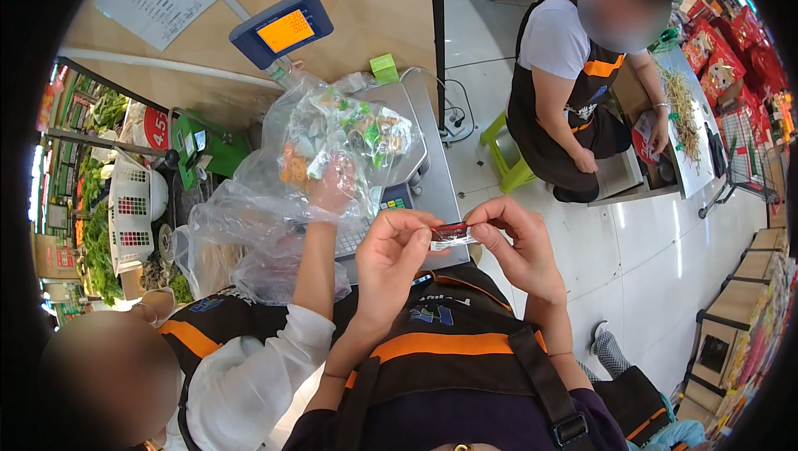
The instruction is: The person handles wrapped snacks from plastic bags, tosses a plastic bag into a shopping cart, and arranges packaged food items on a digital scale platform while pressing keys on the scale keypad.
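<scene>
In front of my chest I hold a small dark red and silvery packet [450, 236], its kind too small to tell. My left hand [389, 258] pinches one end between thumb and fingertips. The other end is pinched by my right hand [517, 248]. Just beyond my left hand, a co-worker's hand [334, 187] reaches inside a clear plastic bag [241, 210]. Small green, white and orange packets [341, 127] lie in that bag, over the metal weighing scale [428, 139].
An orange-lit scale display [287, 29] rises behind the bag, and a small green box [384, 68] is near it. The co-worker [258, 368] stands close on my left. Another person [573, 77] sits on a green stool [507, 156] across the aisle. A white basket [131, 214] is at left.
</scene>
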{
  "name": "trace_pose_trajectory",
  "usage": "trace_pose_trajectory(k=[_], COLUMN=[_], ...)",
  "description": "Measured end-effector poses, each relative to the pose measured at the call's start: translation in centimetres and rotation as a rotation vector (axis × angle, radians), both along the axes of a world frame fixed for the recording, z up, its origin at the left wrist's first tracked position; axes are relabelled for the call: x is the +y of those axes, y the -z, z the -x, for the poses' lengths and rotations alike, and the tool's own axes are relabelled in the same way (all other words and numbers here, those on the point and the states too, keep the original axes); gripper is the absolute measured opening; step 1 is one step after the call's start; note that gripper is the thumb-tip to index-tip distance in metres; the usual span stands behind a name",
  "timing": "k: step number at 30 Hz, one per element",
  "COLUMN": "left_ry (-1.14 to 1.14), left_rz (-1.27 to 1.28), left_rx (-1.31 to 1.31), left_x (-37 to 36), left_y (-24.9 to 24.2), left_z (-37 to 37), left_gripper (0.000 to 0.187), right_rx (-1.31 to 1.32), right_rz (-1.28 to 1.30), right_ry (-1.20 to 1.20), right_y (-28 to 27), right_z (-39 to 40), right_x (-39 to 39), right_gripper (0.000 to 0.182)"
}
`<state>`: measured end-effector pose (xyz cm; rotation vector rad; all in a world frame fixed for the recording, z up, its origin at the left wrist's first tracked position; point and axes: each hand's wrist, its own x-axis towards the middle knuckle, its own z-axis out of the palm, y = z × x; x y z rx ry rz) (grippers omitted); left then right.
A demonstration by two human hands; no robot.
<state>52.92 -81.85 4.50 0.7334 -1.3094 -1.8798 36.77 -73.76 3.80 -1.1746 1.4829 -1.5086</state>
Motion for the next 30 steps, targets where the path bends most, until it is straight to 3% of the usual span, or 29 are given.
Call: trace_pose_trajectory(k=[17,23,26,29,30], left_ry=[-0.018,-0.03,-0.229,-0.243,-0.199], left_rz=[0.068,0.102,0.366,0.806,0.833], left_rx=[0.016,-0.008,-0.183,-0.358,-0.384], left_x=[-0.2,-0.6,-0.4,-0.6,-0.4], left_y=[0.0,0.4,0.6,0.2,0.0], left_z=[-0.4,-0.6,-0.5,-1.2,-1.2], left_gripper=[0.004,0.013,0.016,0.023,0.026], right_rx=[0.038,0.07,0.029,-0.002,-0.005], right_rz=[0.038,0.027,-0.008,-0.022,-0.022], right_ry=[-0.01,0.014,0.043,0.065,0.07], right_y=[-0.3,0.1,0.0,0.2,0.4], right_z=[-0.3,-0.5,-0.4,-0.2,-0.1], right_x=[-0.7,-1.0,-1.1,-1.0,-1.0], right_gripper=[0.008,0.008,0.008,0.008,0.009])
